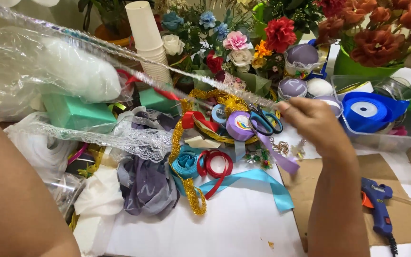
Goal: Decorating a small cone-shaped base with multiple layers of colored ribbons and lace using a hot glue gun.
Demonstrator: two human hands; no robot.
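Observation:
My right hand (312, 124) pinches the end of a long, thin, glittery clear strip (215, 88). The strip runs taut from the hand up to the top left corner, above the craft pile. Just under the fingers lie blue-handled scissors (265, 122) and a purple ribbon roll (239, 126) in a gold-trimmed basket. My left forearm (10, 190) fills the lower left; its hand is out of the frame, so its grip on anything is hidden.
Artificial flowers (243, 43), stacked paper cups (148, 43), green foam blocks (79, 113), a plastic bag of white stuffing (48, 66), lace (124, 139), gold trim (182, 157), red and teal ribbons. A blue ribbon roll (365, 112) sits in a clear box. A blue glue gun (377, 207) lies on cardboard (305, 190).

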